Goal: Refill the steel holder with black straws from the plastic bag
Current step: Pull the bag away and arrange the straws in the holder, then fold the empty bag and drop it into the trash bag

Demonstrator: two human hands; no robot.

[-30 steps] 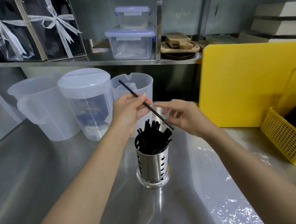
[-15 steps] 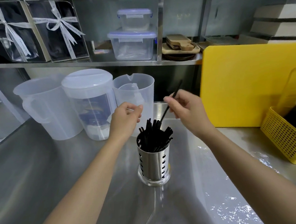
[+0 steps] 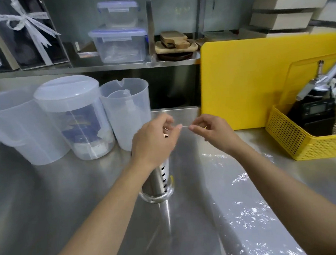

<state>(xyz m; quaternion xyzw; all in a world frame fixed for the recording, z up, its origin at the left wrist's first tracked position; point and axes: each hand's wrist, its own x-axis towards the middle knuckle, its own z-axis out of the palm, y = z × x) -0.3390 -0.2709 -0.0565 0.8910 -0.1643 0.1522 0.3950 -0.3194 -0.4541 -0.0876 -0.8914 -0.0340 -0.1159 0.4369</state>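
The perforated steel holder stands on the steel counter at the centre. My left hand hovers over its top and hides the black straws inside. To the right, my right hand is level with the left one. A thin pale strip spans the small gap between the pinched fingertips of both hands; I cannot tell what it is. No black straw shows in either hand. The clear plastic bag lies flat and glinting on the counter, right of the holder, under my right forearm.
Three translucent plastic jugs stand at the back left. A yellow cutting board leans against the back, with a yellow basket of tools at the right. A shelf above carries clear lidded boxes and wooden boards.
The black straw went from my left hand to my right and down toward the holder; it is now out of sight. Both hands have come together above the holder, pinching a thin strip.
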